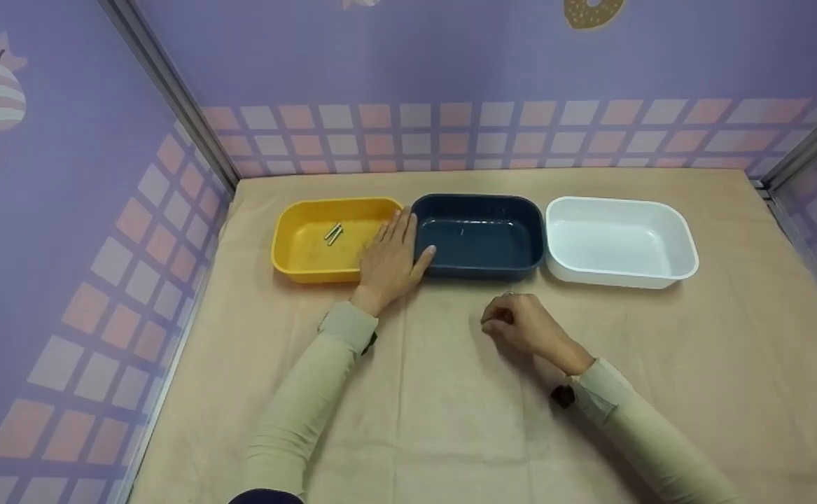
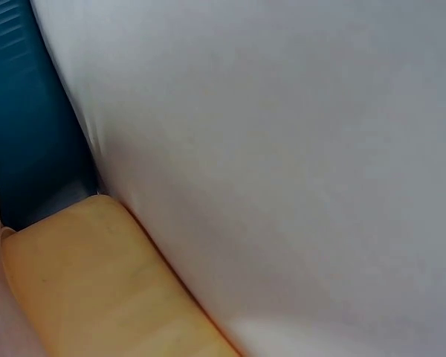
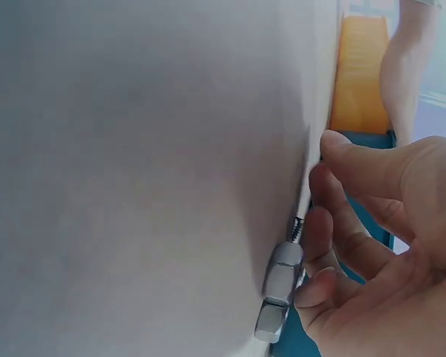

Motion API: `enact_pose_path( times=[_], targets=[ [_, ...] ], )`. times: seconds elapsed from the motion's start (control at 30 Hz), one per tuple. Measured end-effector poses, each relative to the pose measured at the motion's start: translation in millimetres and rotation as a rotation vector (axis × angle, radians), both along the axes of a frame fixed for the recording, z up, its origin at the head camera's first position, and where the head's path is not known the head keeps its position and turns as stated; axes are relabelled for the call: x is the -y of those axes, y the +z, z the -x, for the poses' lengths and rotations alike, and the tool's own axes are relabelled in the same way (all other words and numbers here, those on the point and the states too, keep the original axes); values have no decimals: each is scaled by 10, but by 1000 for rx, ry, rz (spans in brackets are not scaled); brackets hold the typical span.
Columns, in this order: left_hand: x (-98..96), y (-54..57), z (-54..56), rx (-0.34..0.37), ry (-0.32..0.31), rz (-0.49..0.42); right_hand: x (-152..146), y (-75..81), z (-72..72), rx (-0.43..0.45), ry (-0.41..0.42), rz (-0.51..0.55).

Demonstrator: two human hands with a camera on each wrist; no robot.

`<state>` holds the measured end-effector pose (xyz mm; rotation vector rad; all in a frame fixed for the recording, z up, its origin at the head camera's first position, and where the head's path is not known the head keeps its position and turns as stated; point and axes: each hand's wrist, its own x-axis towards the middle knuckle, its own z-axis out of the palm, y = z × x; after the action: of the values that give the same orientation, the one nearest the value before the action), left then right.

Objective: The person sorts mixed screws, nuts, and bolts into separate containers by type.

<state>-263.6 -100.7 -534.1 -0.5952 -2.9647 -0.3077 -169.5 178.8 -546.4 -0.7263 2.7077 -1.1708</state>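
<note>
My left hand (image 1: 388, 264) lies with straight fingers across the right rim of the yellow bin (image 1: 289, 260), its fingertips and thumb reaching the dark blue bin (image 1: 478, 271). Two small metal screws (image 1: 334, 234) sit in the yellow bin. Low over the table, in front of the blue bin, my right hand (image 1: 528, 325) has bent fingers, with thumb and index tips close together. Whether anything is between them is hidden. In the right wrist view, metal hex pieces (image 3: 281, 275) and a short threaded piece (image 3: 296, 229) appear beside those fingers; whether they are joined is unclear.
To the right of the blue bin stands a white bin (image 1: 622, 241), completing a close row. A beige cloth (image 1: 450, 420) covers the table. Patterned purple wall panels (image 1: 450, 63) rise behind and at both sides.
</note>
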Motion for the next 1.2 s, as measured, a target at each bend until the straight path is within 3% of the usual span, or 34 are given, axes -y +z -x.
enact_pose_path(
  times=[0.17,0.8,0.97,1.2],
  targets=[
    [2,-21,-6,-10,-1,-5,5,54,9,21,-32,46],
    [3,-9,0,-14,4,15,-41,272,121,-103,-140,130],
    [3,-12,3,-28,8,16,-27,368,159,-86,-149,150],
    [-8,-5,-6,-25,4,8,-11,503,250,4,-160,229]
  ],
)
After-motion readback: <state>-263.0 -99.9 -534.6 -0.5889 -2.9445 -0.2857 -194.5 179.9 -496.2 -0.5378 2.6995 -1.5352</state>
